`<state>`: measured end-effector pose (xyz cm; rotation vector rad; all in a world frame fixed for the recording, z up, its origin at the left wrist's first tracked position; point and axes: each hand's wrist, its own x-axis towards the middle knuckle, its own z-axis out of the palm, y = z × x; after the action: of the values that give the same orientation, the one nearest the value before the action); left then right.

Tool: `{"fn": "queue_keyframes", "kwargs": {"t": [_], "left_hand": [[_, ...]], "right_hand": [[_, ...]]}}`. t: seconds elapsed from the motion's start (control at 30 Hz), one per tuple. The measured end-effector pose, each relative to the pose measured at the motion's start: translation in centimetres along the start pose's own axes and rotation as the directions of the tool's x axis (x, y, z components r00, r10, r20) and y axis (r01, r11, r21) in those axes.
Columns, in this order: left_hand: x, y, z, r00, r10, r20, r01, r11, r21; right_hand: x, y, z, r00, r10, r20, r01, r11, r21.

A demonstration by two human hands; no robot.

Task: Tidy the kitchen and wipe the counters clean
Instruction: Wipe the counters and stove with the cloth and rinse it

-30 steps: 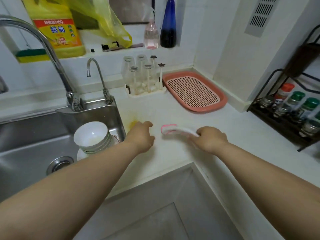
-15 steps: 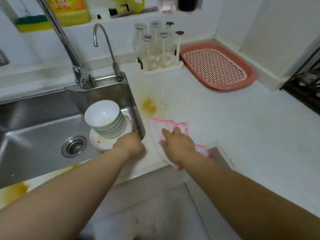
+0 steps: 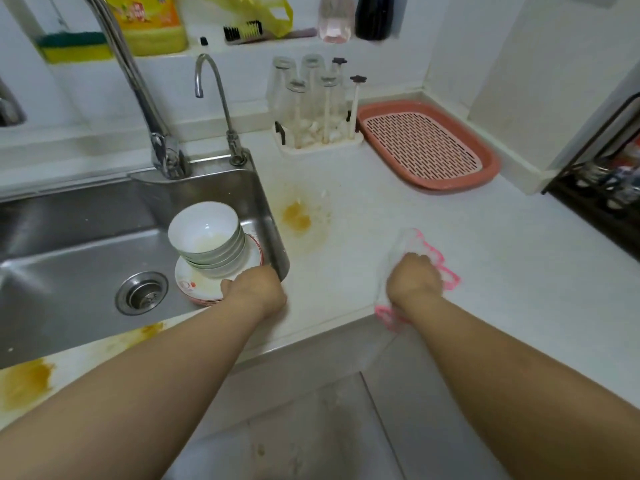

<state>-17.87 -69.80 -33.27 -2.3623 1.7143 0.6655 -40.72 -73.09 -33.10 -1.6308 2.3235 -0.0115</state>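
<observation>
A: Right hand (image 3: 414,278)?
B: Fingers curled on cloth (image 3: 420,249), on counter (image 3: 381,220) right of stain (image 3: 296,216).
A: Left hand (image 3: 258,289)?
B: At sink (image 3: 266,202) corner; grip unclear.

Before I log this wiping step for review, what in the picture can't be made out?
- Left hand: seen from the back in the head view, so its fingers and any grip are hidden.
- Cloth: partly under the right hand; its full shape is hidden.
- Spice rack: cut off by the right edge and blurred; labels are unreadable.
- Yellow bottle: top cut off by the upper edge.
- Plates: count is unclear under the bowls.
</observation>
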Motion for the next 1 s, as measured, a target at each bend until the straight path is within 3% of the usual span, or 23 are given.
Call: {"fn": "queue_keyframes", "kwargs": {"t": [0.1,0.2,0.27,0.3,0.37,0.4,0.47,0.53,0.63,0.73,0.8,0.87,0.93,1.0], "left_hand": [[0.4,-0.4,-0.3,1.0,0.016,0.012,-0.015,0.999,-0.052],[0.8,-0.7,-0.6,0.996,0.074,0.049,-0.067,0.99,-0.121],[1.3,-0.9,-0.4,0.989,0.123,0.076,-0.109,0.979,-0.172],[1.6,-1.1,-0.4,0.987,0.142,0.077,-0.124,0.971,-0.206],[2.0,-1.3,-0.5,0.984,0.162,0.073,-0.135,0.948,-0.287],[2.2,-1.3,-0.5,0.983,0.169,0.074,-0.136,0.935,-0.329],[2.8,-1.4,-0.7,0.984,0.157,0.085,-0.108,0.903,-0.415],[3.2,-1.3,-1.0,0.983,0.159,0.096,-0.093,0.867,-0.489],[3.7,-1.1,-1.4,0.973,0.202,0.116,-0.119,0.857,-0.501],[4.0,-1.1,-2.3,0.963,0.228,0.144,-0.132,0.864,-0.486],[4.4,-1.3,-2.0,0.957,0.227,0.18,-0.107,0.854,-0.509],[4.5,-1.5,-1.6,0.949,0.237,0.209,-0.099,0.852,-0.515],[4.5,-1.6,-1.5,0.94,0.255,0.226,-0.119,0.868,-0.482],[5.1,-1.8,-1.6,0.933,0.279,0.227,-0.158,0.884,-0.439]], "right_hand": [[-2.9,-4.8,3.4,0.92,-0.377,0.103,0.387,0.915,-0.112],[-3.6,-4.0,4.0,0.859,-0.502,0.104,0.507,0.861,-0.034],[-1.2,-1.0,3.1,0.931,-0.365,0.034,0.366,0.929,-0.05],[0.5,0.4,2.6,0.975,-0.219,-0.043,0.218,0.976,-0.023],[3.7,1.8,1.3,0.99,0.071,-0.119,-0.068,0.997,0.034],[4.6,1.1,1.1,0.985,0.125,-0.118,-0.123,0.992,0.02],[5.5,-2.3,1.6,0.99,0.078,-0.115,-0.08,0.997,-0.014],[5.3,-7.0,3.1,0.986,-0.129,-0.109,0.133,0.991,0.029],[2.7,-11.8,5.8,0.89,-0.455,-0.016,0.454,0.884,0.108],[0.1,-9.7,5.8,0.822,-0.566,-0.069,0.57,0.816,0.095],[0.4,-5.9,5.3,0.856,-0.509,-0.09,0.514,0.856,0.048],[1.9,-3.6,4.3,0.936,-0.334,-0.111,0.338,0.941,0.026],[4.5,-4.2,3.4,0.967,-0.203,-0.154,0.195,0.979,-0.06],[7.4,-7.0,2.8,0.977,-0.163,-0.136,0.146,0.981,-0.13]]}}
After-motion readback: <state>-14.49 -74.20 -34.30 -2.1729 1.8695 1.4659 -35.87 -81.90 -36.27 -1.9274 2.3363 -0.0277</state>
